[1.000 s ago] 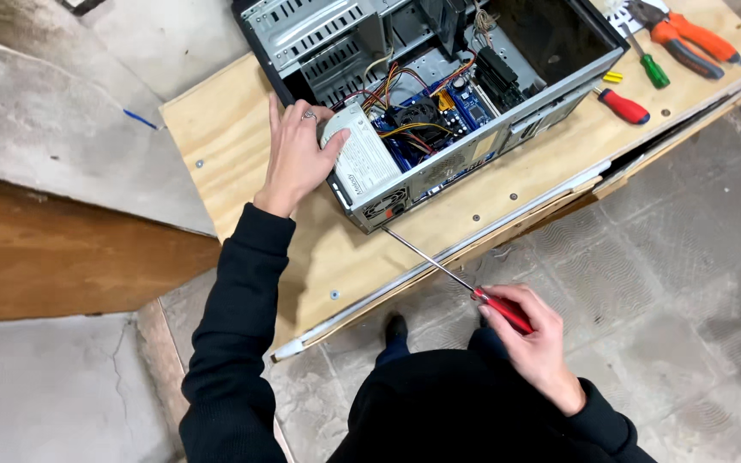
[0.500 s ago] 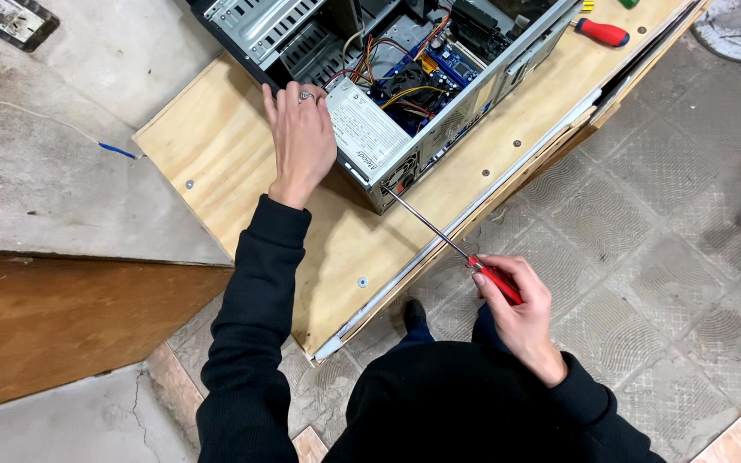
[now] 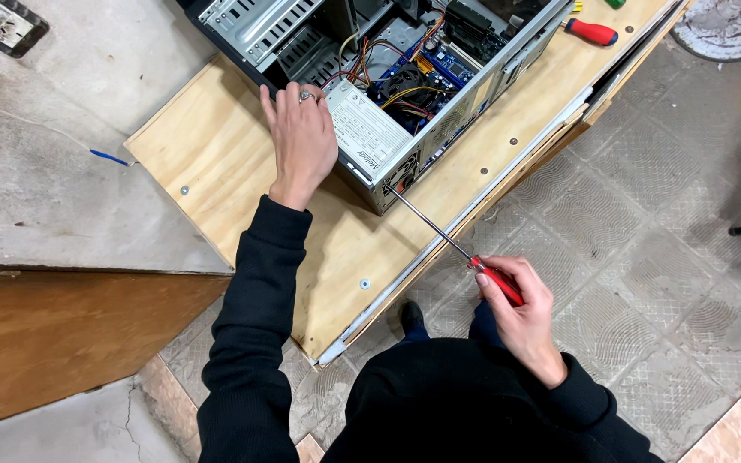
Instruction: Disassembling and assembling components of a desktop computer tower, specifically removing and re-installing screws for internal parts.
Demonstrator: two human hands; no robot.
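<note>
An open computer case (image 3: 473,94) lies on its side on a plywood workbench (image 3: 216,163), with wires, a blue board and a grey power supply (image 3: 366,129) showing inside. My left hand (image 3: 302,137) rests flat on the case's near corner, beside the power supply. My right hand (image 3: 516,304) grips the red handle of a long screwdriver (image 3: 439,236). Its thin shaft reaches up to the rear face of the case near the power supply.
A red-handled screwdriver (image 3: 592,33) lies on the bench beyond the case. A concrete slab (image 3: 36,171) with a thin blue-tipped wire (image 3: 111,158) adjoins the bench on the left. Patterned floor tiles (image 3: 645,240) spread to the right. My dark shoe (image 3: 412,315) shows below the bench edge.
The view has shifted, so the case sits higher in the frame. My left hand has slid along the case edge. The screwdriver stays pointed at the case's rear.
</note>
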